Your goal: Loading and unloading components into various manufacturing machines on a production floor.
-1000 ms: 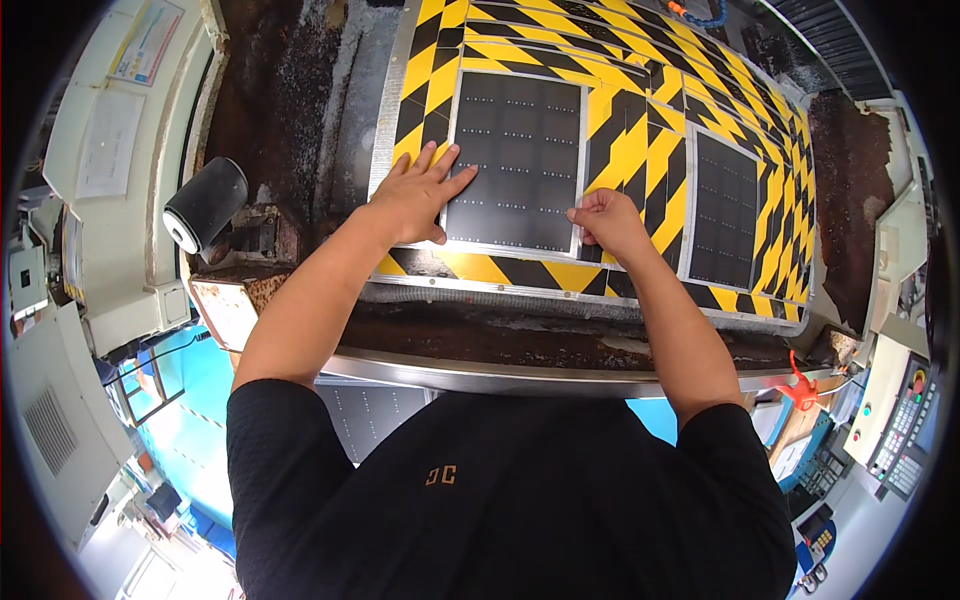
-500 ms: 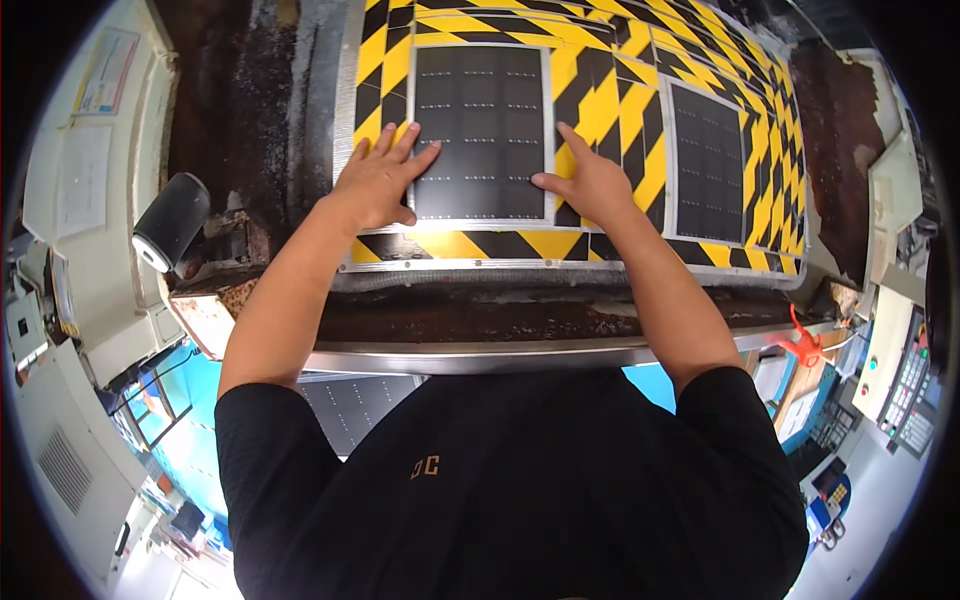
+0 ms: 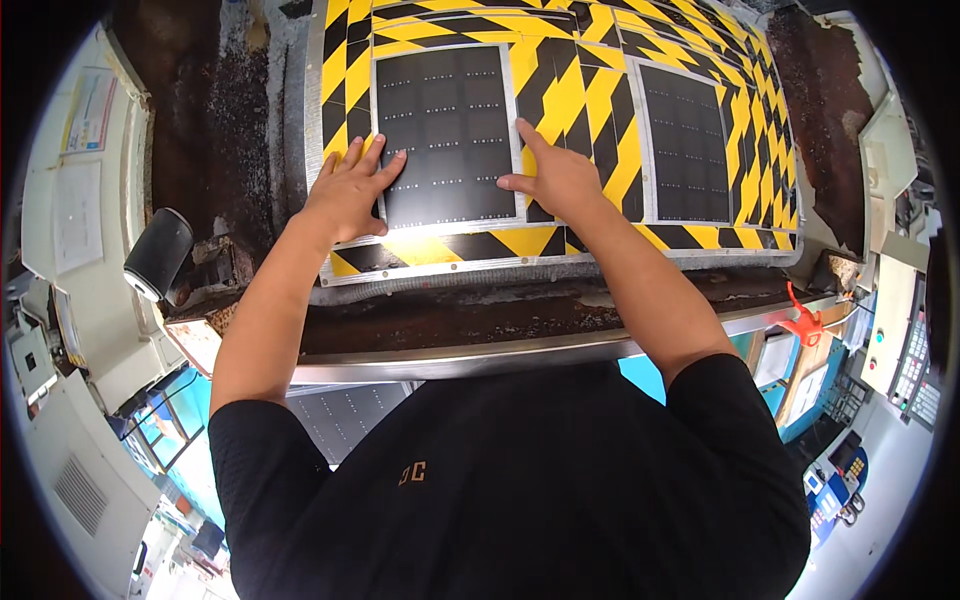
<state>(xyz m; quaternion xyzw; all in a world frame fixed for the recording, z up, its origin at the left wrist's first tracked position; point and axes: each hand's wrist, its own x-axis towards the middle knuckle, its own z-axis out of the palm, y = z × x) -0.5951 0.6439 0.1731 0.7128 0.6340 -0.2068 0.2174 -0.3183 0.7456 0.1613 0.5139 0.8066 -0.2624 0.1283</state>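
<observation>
A dark rectangular sheet [image 3: 445,135] with rows of small pale marks lies flat on a bed covered in black-and-yellow striped tape [image 3: 490,243]. At its left edge rests my left hand [image 3: 348,200], fingers spread, with the thumb by the lower left corner and a fingertip over the sheet. My right hand [image 3: 562,182] lies along the right edge, index finger and thumb stretched apart, the thumb tip touching that border. Neither hand grips anything. A second dark sheet [image 3: 687,145] of the same kind lies farther right, untouched.
A metal rail [image 3: 460,362] runs between my body and the bed. To the left stands a black cylinder [image 3: 160,252] with a pale end. An orange-red trigger-shaped tool [image 3: 803,325] hangs at the right, near a control panel [image 3: 905,350] with buttons.
The whole view has shifted and tilted slightly, so the bed appears farther left. Both hands keep about the same places at the sheet's edges.
</observation>
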